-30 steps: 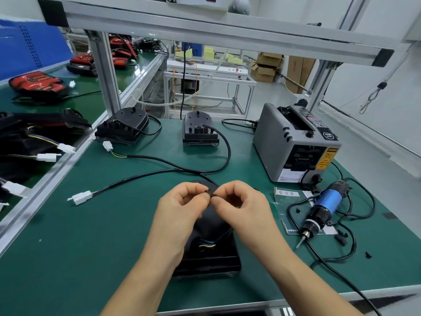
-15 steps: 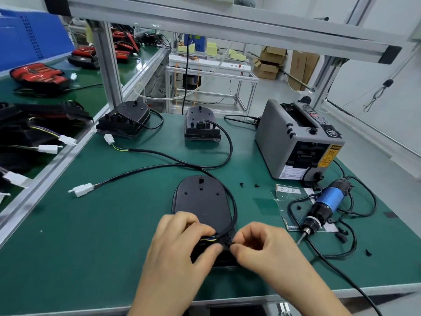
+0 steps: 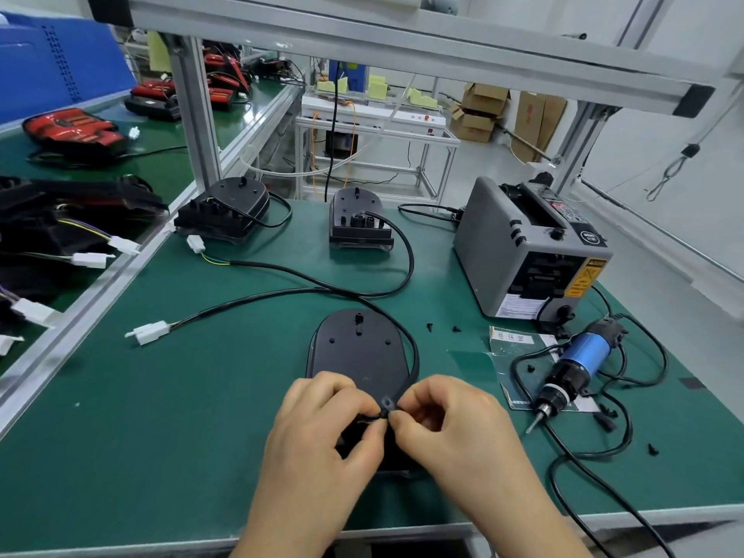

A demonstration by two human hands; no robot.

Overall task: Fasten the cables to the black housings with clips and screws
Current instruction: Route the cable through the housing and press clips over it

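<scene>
Both hands meet over the near end of a black housing (image 3: 356, 356) lying flat on the green worktop (image 3: 161, 436). The left hand (image 3: 322, 428) is curled, thumb and forefinger pinched on the cable (image 3: 412, 356) where its coloured wires emerge; the right hand (image 3: 447, 420) is likewise closed to a pinch, just beside the left, gripping a small black clip (image 3: 387, 403) wrapped around that cable. The clip's eyelet stands open and empty, with no screw in it, so this housing appears to be at the clip-seating step, fastening not yet done. The blue electric screwdriver (image 3: 571, 368) lies idle to the right of the right hand, and loose black screws (image 3: 430, 326) are scattered beyond the hands and to the right. Well beyond the hands, two more housings sit on the worktop: one straight ahead (image 3: 358, 219) and one to the far left (image 3: 229, 211), each with a cable leaving it; whether their clips are screwed down is too small to tell. A grey tape dispenser (image 3: 531, 251) stands beyond the screwdriver. In my judgement, at least the screw for this housing remains, and possibly more on the others.
</scene>
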